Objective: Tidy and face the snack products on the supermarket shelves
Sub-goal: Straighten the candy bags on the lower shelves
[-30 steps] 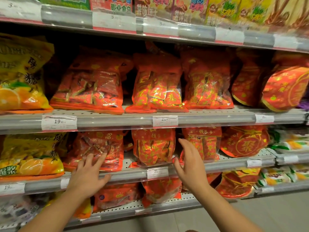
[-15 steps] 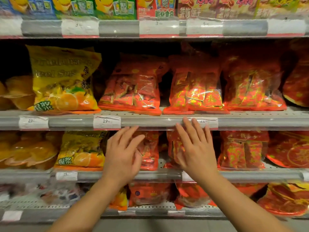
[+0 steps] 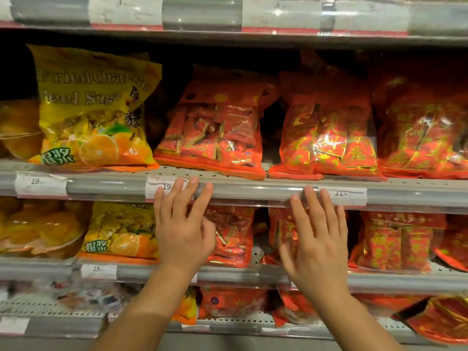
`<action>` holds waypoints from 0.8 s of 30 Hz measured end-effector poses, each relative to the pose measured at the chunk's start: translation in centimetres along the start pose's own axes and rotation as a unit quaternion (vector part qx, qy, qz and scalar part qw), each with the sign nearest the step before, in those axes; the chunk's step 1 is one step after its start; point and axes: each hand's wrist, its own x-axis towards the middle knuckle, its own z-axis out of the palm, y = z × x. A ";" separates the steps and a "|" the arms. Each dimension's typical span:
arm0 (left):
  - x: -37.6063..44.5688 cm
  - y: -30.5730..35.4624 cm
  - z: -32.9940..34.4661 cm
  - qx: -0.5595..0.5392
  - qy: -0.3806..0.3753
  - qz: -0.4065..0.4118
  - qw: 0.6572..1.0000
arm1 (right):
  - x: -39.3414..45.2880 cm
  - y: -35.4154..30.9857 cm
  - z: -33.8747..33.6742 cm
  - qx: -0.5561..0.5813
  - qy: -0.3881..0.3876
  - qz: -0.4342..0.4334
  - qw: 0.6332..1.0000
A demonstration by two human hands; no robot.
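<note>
While both forearms reach up from the bottom edge, the left hand (image 3: 183, 236) and right hand (image 3: 317, 245) sit raised before the shelving, backs toward the camera. Fingers straight and slightly spread on each; nothing held. Left fingertips (image 3: 193, 181) lie over the grey price rail (image 3: 253, 191) at a paper tag (image 3: 162, 187) reading 19. Right fingertips reach the same rail beside a tag (image 3: 342, 195) reading 21. Contact with the rail cannot be confirmed.

Behind the hands, middle shelf: a yellow orange-print bag (image 3: 119, 234), then red bags (image 3: 231, 236), partly hidden by the hands. Lowest shelf blurred; red packs only.

Upper shelf, perforated metal deck (image 3: 266, 171). From left: a clear tub of orange pieces (image 3: 19, 127); a yellow bag (image 3: 93, 107), long axis vertical, face forward, leaning a little right, printed with orange slices. Next, a red bag (image 3: 215, 133), upright but tilted back and skewed, bottom seam at the shelf lip; its clear window shows small wrapped bars. Then a second red bag (image 3: 326, 127), upright, facing front, glossy film with gold characters. A third red bag (image 3: 425, 133) stands at the right edge.

Topmost rail (image 3: 202, 13): clear plastic strip, worn white labels.
</note>
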 end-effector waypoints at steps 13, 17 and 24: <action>0.8 0.2 -3.6 0.068 -0.158 0.030 0.985 | 0.1 0.2 -2.3 -0.014 -0.096 -0.013 0.995; 2.7 0.1 -6.1 0.066 -0.300 0.016 0.951 | 2.7 -0.5 -6.7 -0.020 -0.188 -0.009 0.982; 7.9 1.3 -12.6 -0.038 -0.538 -0.091 0.837 | 15.5 -2.4 -18.8 0.142 -0.202 -0.075 0.966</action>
